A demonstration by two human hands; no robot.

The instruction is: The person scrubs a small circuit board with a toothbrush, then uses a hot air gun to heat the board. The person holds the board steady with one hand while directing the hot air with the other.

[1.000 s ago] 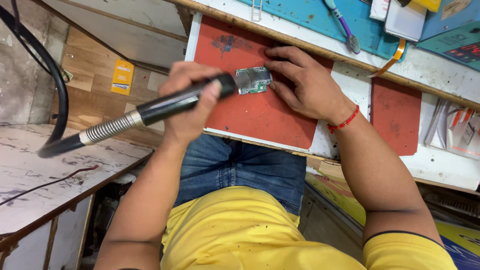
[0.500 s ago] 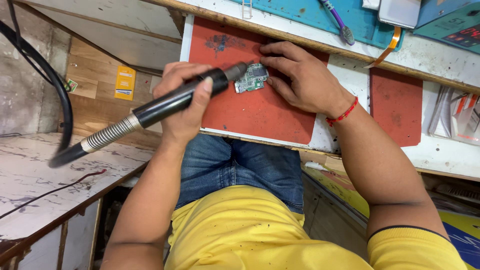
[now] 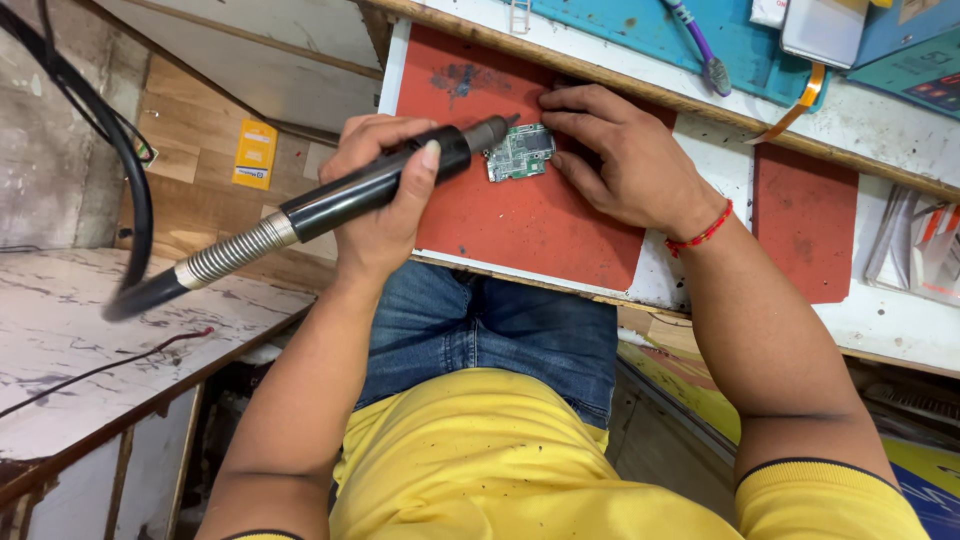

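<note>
While the left hand [image 3: 385, 190] grips the rotary tool [image 3: 340, 200], the circuit board [image 3: 520, 152] lies under the right hand's [image 3: 620, 160] flattened fingertips.

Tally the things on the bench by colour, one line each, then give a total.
Red: 2, the big red mat and the small red mat.
Green: 1, the circuit board.
Black: 1, the hot-air handpiece, in the left hand; the right hand touches the board.
Purple: 1, the purple-handled tool.
Orange: 1, the orange ribbon strip.
Total: 6
</note>
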